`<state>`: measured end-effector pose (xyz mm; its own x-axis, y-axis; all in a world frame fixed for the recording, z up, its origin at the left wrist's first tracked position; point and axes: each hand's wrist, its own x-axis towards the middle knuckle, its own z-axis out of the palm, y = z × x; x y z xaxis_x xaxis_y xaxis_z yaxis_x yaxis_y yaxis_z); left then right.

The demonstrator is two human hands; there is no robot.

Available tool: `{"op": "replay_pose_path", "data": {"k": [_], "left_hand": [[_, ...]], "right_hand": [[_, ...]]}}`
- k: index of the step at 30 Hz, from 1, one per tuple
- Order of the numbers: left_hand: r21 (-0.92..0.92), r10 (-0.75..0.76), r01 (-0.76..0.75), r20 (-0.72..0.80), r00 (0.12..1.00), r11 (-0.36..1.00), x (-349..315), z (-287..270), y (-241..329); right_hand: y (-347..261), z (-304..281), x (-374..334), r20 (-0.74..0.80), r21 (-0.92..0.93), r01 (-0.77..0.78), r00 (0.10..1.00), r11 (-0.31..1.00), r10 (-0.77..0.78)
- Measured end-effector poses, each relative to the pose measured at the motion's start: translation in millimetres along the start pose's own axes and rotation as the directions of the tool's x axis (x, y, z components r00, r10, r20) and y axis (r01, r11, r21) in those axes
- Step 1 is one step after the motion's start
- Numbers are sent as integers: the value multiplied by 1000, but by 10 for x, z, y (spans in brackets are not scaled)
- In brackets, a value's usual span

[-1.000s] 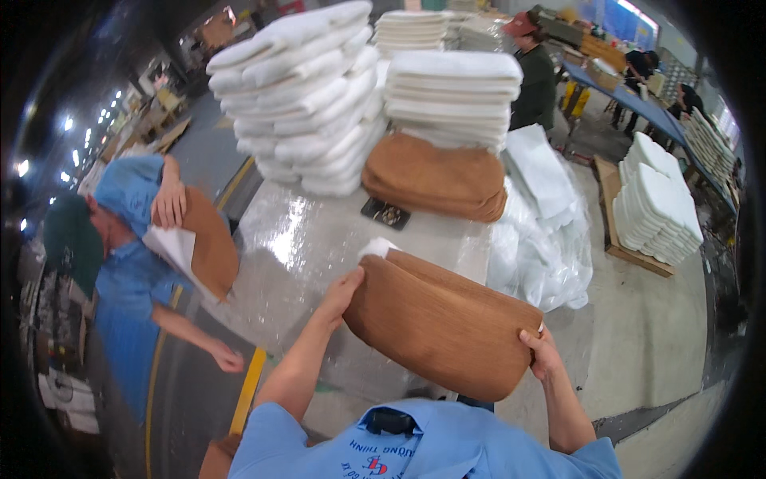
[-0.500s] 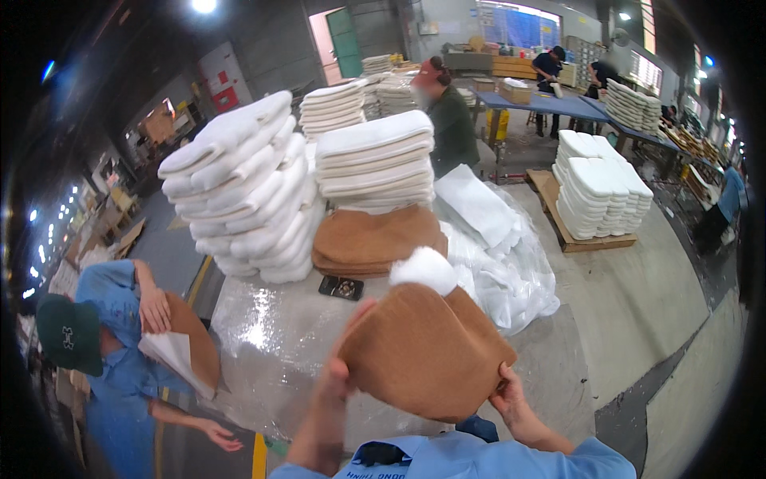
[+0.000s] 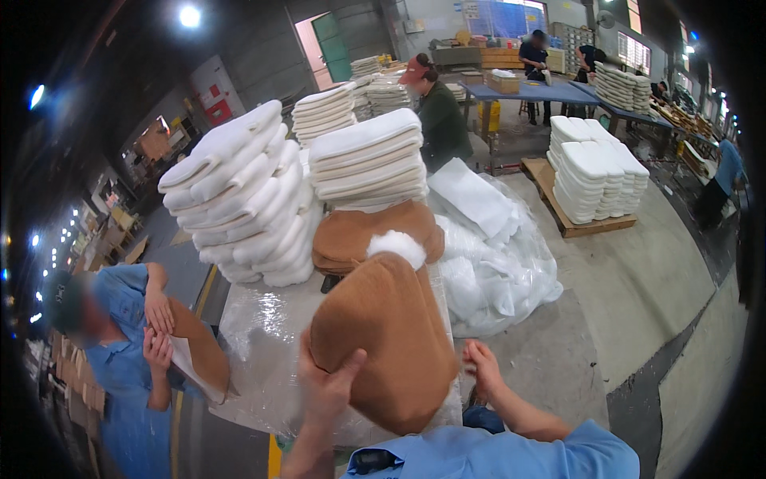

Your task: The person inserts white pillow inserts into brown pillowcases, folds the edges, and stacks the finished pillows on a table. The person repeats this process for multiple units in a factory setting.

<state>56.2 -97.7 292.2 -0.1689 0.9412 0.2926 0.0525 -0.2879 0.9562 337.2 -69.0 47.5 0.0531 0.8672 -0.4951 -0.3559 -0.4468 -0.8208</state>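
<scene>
A brown fabric cushion cover (image 3: pixel 383 343), flat and rounded, stands tilted in front of me. White fluffy padding (image 3: pixel 396 247) shows at its far end. My left hand (image 3: pixel 331 383) grips the cover's left edge, thumb on the near face and the other fingers behind it. Just off the right edge is my right hand (image 3: pixel 483 371), apart from the cover, its fingers curled in with nothing visible in them. Beyond the cover, more brown pieces (image 3: pixel 343 235) lie stacked on the plastic-covered table (image 3: pixel 255 351).
Tall stacks of white padding (image 3: pixel 231 191) and folded white pads (image 3: pixel 367 156) rise at the back. Clear plastic with white sheets (image 3: pixel 495 263) bulges at right. A co-worker (image 3: pixel 120 319) handles a brown piece at left; another person (image 3: pixel 443 120) stands behind the stacks. White pads (image 3: pixel 594 172) sit on a pallet.
The cover has turned more upright and shifted slightly left. My right hand has let go of its right corner. The co-worker at left has brought both hands onto their brown piece.
</scene>
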Motion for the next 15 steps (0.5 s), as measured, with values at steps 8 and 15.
{"op": "replay_pose_path", "data": {"k": [8,15], "left_hand": [[671,-300,-74,423,855,737,442,498,699],[823,-562,-204,522,641,531,514,726,-270]], "right_hand": [[-453,439,-19,309,155,453,822,878,-478],[182,384,-380,153,263,184,961,947,-229]]}}
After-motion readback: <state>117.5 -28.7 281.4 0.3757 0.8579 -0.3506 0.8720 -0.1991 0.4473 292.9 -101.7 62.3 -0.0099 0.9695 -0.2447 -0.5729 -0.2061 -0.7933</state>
